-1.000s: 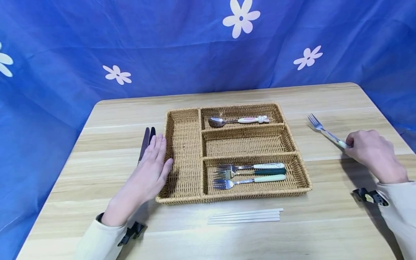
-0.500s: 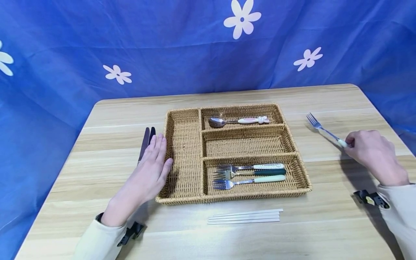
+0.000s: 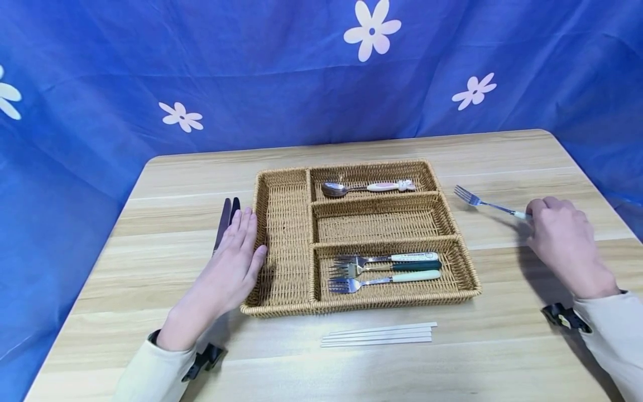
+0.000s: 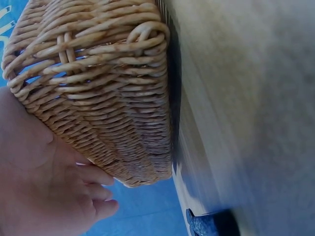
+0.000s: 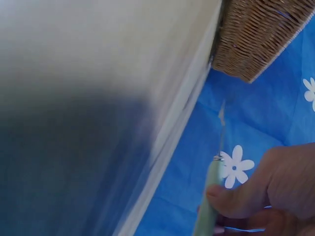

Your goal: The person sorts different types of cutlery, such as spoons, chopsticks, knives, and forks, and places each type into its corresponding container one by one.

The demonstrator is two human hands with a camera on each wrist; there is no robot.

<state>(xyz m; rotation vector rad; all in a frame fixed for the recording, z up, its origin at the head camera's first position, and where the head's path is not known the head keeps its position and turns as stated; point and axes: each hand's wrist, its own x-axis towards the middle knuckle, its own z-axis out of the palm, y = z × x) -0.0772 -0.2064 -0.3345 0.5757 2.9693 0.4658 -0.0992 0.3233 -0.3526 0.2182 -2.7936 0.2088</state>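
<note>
My right hand (image 3: pixel 562 243) pinches a fork (image 3: pixel 484 202) by its pale green handle (image 5: pixel 211 191), the tines pointing left toward the basket. Straight fingers of my left hand (image 3: pixel 228 268) rest along the left rim of a woven cutlery basket (image 3: pixel 258 223); the left wrist view shows the palm beside the wicker wall (image 4: pixel 113 108). In the basket's front compartment lie a fork with a white handle (image 3: pixel 414 257), one with a dark green handle (image 3: pixel 417 267) and one with a mint handle (image 3: pixel 416 276). A spoon (image 3: pixel 335 189) with a rabbit-ended handle lies in the back compartment.
Knives with dark blades (image 3: pixel 224 223) lie left of the basket, partly hidden by my left hand. Several white sticks (image 3: pixel 377 335) lie in front of it on the wooden table (image 3: pixel 281 363). A blue flowered cloth (image 3: pixel 281 72) hangs behind.
My right hand has moved a little to the left with the fork, whose tines have swung toward the basket. The left hand stays at the basket's rim.
</note>
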